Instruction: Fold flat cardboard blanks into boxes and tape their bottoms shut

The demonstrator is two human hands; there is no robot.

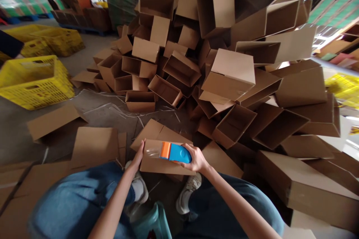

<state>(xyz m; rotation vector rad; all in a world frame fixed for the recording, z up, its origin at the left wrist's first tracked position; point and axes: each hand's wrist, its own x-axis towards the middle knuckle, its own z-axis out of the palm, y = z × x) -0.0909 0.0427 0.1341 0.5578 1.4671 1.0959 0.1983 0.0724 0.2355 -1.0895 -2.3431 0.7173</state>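
Note:
A cardboard box (151, 165) lies crosswise between my shoes, its long side towards me. My right hand (197, 159) grips a blue and orange tape dispenser (179, 153) over the top face of the box. Shiny clear tape (153, 152) shows on the cardboard to the left of the dispenser's orange end. At the box's left end, my left hand (138, 155) holds the edge, with some fingers hidden. Just beyond the box are the flaps of another piece of cardboard (157, 130).
A tall heap of open cardboard boxes (182, 69) fills the floor ahead and to the right. Flattened cardboard (94, 143) lies on the left. Yellow crates (36, 82) stand further left. A teal plastic container (154, 222) sits between my legs. White strips (112, 102) litter the floor.

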